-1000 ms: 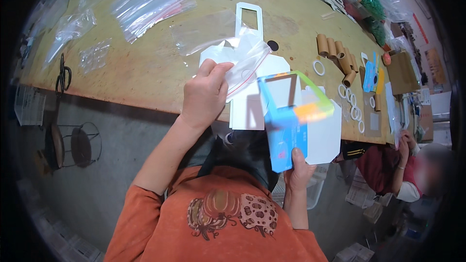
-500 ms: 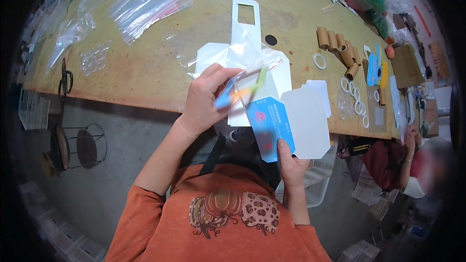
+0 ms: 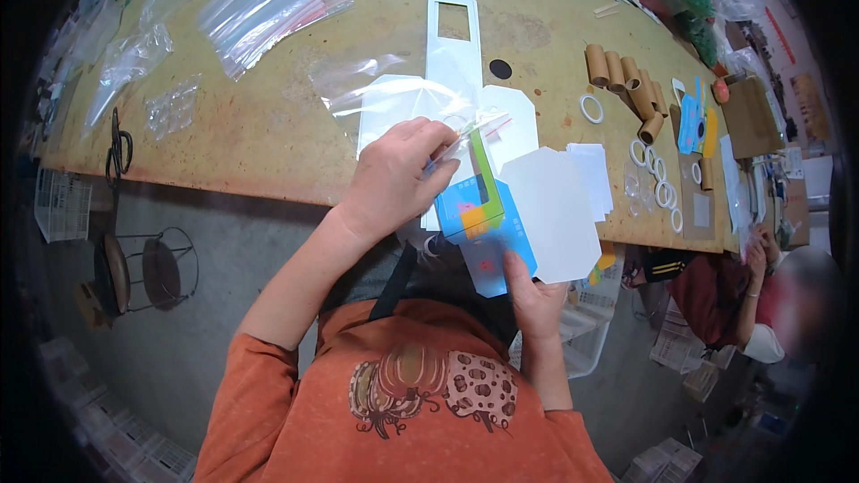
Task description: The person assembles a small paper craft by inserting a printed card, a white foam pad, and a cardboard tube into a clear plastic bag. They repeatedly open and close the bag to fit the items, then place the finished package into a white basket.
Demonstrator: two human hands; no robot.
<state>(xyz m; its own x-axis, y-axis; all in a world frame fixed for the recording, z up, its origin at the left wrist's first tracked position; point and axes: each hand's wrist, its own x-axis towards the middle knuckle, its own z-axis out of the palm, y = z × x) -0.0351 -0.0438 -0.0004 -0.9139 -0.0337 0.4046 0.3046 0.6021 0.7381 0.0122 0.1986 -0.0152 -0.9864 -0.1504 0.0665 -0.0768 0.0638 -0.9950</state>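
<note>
My left hand [image 3: 403, 165] is closed, its thumb and fingers pinching the edge of a clear plastic bag [image 3: 371, 103] near the bag's mouth. The bag spreads away to the far left over white die-cut cards [image 3: 455, 58] lying on the table. In my right hand [image 3: 535, 297] is a blue printed card [image 3: 519, 231], gripped at its near end, thumb on top. A white panel [image 3: 559, 219] extends from its right side. A green and yellow strip with a cut-out [image 3: 488, 170] lies over the blue card and reaches the bag's mouth; my left fingers partly hide that spot.
Scissors [image 3: 118, 148] lie at the table's left edge, a stack of clear bags [image 3: 273, 13] at far left. Right of the cards are a black disc [image 3: 500, 69], cardboard tubes [image 3: 626, 76] and white rings [image 3: 664, 194]. Another person [image 3: 729, 291] sits at right.
The coloured strip, blurred beside my left hand before, now lies over the blue card, pointing at the bag. My left hand has moved slightly right, and the card and white panel have shifted a little.
</note>
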